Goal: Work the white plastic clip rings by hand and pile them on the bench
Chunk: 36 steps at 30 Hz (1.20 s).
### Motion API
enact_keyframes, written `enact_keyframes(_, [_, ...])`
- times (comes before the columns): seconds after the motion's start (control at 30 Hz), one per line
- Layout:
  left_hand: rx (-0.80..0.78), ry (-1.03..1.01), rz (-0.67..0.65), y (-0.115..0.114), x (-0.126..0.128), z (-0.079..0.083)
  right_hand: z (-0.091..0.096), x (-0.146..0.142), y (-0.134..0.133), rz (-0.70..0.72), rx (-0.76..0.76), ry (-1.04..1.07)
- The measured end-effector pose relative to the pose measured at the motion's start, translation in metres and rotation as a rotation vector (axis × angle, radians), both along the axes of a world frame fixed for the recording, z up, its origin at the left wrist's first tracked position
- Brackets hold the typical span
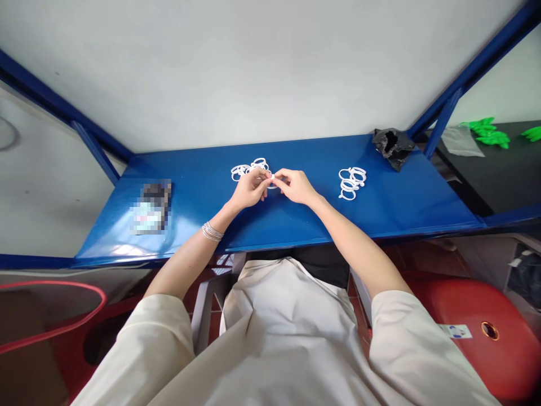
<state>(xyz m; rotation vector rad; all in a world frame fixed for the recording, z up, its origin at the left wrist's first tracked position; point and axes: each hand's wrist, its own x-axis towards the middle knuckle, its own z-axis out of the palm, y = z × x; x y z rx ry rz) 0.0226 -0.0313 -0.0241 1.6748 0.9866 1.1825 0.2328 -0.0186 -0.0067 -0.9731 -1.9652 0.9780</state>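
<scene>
My left hand [249,189] and my right hand [296,185] meet above the middle of the blue table [291,225]. Their fingertips pinch a small white plastic ring [273,176] from both sides; most of it is covered by the fingers. Just behind my left hand lies a loose pile of white rings [259,162], partly hidden by that hand. Off to the right of my right hand, a second group of white rings [349,185] rests on the table, several of them overlapping, with small knobs on their edges.
A crumpled black plastic bag [394,148] stands at the table's back right corner. On the left lies a blurred-out item [151,207]. Green pieces [489,133] and a clear bag [461,141] are on a dark surface at right. Blue frame bars [443,121] rise beside the table.
</scene>
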Motion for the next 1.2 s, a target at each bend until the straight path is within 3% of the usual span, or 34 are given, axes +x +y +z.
enact_keyframes(0.1, [-0.057,0.019,-0.077,-0.002,0.000,0.003,0.000,-0.002,-0.001,0.068,-0.120,0.046])
enact_keyframes(0.3, [-0.168,-0.042,-0.246,-0.006,0.004,0.015,0.006,-0.005,-0.008,0.098,-0.008,0.000])
enact_keyframes(0.57, [-0.325,-0.156,-0.325,-0.007,0.010,0.020,0.009,-0.010,-0.010,0.190,-0.094,0.053])
enact_keyframes(0.9, [-0.251,-0.147,-0.288,-0.007,0.009,0.015,0.006,-0.009,-0.008,0.177,-0.107,0.127])
enact_keyframes(1.2, [-0.161,-0.166,-0.099,0.002,0.002,0.010,0.001,0.000,0.003,0.143,-0.150,0.198])
